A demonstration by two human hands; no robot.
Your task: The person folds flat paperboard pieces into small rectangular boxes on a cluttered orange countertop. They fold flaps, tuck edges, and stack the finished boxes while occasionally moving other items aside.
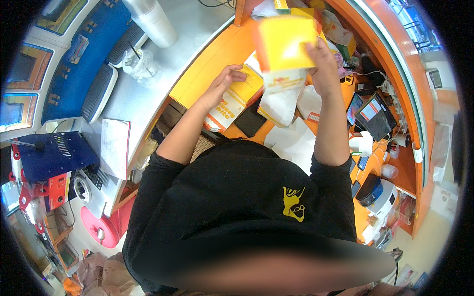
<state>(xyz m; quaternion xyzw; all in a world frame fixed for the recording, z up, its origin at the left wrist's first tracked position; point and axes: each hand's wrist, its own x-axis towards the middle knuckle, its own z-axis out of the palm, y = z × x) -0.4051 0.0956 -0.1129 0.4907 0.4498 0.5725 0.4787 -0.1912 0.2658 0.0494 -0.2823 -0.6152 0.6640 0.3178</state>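
Note:
In my right hand (324, 66) is a yellow cardboard or paper package (287, 43) with an orange edge, raised over the orange desk. My fingers and thumb pinch its right side; glare and slight blur hide its details. My left hand (224, 85) hovers with fingers loosely bent and nothing in them. Beside its fingertips stands a yellow box (247, 89) with a white printed side. Below the raised package lies a white and yellow paper packet (281, 106). A black flat case or phone (250, 120) rests near the yellow box.
Loose white papers (295, 144) lie before me. On the right are a tablet (377, 116), cables and a white and black device (377, 195). To the left, a grey counter (175, 52) holds stacked plastic cups (153, 22) and a clear bag (141, 66). A pink bin (101, 227) stands lower left.

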